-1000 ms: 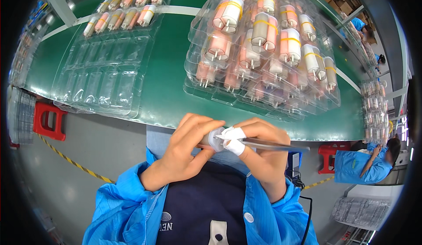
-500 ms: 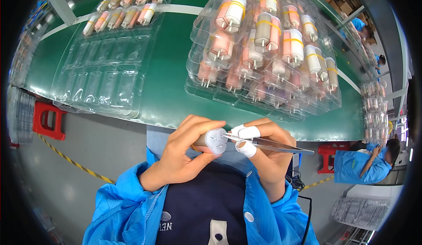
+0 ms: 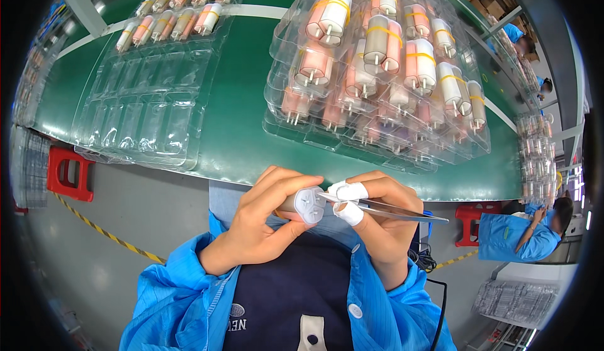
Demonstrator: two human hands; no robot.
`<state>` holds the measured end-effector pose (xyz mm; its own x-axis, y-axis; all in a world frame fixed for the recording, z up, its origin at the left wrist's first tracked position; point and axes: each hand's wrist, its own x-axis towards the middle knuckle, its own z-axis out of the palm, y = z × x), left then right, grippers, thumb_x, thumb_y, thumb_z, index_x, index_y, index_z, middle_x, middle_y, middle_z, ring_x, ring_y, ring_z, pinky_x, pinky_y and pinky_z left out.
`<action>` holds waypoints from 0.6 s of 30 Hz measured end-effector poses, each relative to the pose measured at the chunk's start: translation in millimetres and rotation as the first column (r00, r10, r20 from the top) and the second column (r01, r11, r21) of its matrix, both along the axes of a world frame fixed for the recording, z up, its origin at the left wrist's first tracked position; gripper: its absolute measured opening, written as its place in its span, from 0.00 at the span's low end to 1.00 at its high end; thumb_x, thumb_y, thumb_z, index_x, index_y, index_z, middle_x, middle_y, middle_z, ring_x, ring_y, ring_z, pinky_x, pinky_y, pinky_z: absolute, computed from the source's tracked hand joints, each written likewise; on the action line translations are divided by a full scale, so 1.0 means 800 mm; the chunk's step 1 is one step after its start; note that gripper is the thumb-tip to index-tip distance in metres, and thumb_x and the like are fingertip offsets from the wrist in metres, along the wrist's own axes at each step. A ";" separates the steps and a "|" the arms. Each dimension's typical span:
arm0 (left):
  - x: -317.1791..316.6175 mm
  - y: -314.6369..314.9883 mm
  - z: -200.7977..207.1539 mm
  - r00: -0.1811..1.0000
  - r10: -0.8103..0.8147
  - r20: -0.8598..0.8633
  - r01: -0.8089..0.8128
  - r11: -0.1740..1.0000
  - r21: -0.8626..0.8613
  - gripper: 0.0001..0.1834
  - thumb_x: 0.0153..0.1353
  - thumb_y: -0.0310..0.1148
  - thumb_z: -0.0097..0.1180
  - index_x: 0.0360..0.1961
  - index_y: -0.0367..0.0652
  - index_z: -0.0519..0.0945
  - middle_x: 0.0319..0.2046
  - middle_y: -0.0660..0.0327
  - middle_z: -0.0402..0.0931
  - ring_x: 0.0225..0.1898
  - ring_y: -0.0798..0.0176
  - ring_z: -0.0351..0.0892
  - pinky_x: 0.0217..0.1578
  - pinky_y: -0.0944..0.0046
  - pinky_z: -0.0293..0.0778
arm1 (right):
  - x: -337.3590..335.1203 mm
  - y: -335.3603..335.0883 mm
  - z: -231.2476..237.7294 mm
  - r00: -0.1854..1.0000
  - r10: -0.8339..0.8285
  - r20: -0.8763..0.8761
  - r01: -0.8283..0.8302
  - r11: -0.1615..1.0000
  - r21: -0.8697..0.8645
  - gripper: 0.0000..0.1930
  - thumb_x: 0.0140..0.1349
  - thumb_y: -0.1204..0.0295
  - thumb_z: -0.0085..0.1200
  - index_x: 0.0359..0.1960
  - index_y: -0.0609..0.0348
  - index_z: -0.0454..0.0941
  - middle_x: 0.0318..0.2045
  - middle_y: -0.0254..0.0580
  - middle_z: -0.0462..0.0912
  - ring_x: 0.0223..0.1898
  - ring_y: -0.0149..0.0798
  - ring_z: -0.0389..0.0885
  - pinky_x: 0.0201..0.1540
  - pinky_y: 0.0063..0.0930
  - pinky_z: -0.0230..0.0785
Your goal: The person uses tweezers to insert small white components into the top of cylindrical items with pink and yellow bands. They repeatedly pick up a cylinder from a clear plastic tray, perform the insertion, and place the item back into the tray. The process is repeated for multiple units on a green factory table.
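My left hand (image 3: 255,222) is closed round a bundle of pink and grey cylinders, holding its pale end face (image 3: 309,205) toward the right. That face has small raised prongs or slits, too small to make out fully. White tape or covers wrap the thumb and a finger of my right hand (image 3: 384,216). A pair of metal tweezers (image 3: 409,214) is pinched in it, tips pointing left at the upper right edge of the pale face. Whether the tips grip anything is too small to see.
On the green table (image 3: 239,118), a clear tray (image 3: 135,115) at left has banded bundles in its far rows. A stack of clear trays (image 3: 377,140) full of similar bundles stands at right. Red stools (image 3: 69,175) are below the table. A co-worker in blue (image 3: 519,234) sits far right.
The pale end face has turned slightly in my left hand. My right hand and the tweezers have shifted a little, with the tips still beside the face.
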<state>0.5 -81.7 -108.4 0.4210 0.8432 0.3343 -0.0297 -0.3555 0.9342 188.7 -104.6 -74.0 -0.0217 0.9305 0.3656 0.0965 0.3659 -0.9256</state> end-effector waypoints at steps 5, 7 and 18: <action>-0.003 0.003 -0.003 0.999 -0.019 -0.036 0.021 0.999 0.043 0.27 0.48 0.22 0.64 0.52 0.34 0.75 0.43 0.54 0.74 0.41 0.61 0.75 0.35 0.69 0.72 | 0.000 0.000 0.000 1.000 -0.007 -0.002 0.007 1.000 -0.007 0.08 0.50 0.82 0.62 0.33 0.67 0.81 0.31 0.50 0.84 0.32 0.37 0.83 0.34 0.25 0.75; -0.004 0.004 -0.004 0.998 -0.029 -0.057 0.033 0.997 0.068 0.26 0.50 0.23 0.65 0.53 0.33 0.74 0.43 0.55 0.73 0.41 0.65 0.75 0.32 0.73 0.73 | 0.000 0.000 0.001 1.000 -0.007 -0.006 0.007 1.000 -0.005 0.08 0.50 0.82 0.62 0.33 0.67 0.81 0.31 0.50 0.84 0.32 0.37 0.83 0.34 0.25 0.75; -0.001 0.000 0.001 1.000 -0.010 0.015 0.010 1.000 0.009 0.28 0.43 0.19 0.63 0.51 0.35 0.76 0.42 0.52 0.75 0.40 0.54 0.73 0.40 0.62 0.70 | -0.004 -0.002 -0.005 0.990 -0.023 -0.137 0.020 0.999 -0.030 0.07 0.50 0.82 0.61 0.32 0.67 0.81 0.31 0.51 0.84 0.31 0.37 0.84 0.33 0.24 0.75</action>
<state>-0.6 -81.5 -107.9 0.4239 0.8359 0.3485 -0.0474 -0.3638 0.9303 185.5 -106.3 -77.7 0.0472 0.9401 0.3375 -0.0248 0.3389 -0.9405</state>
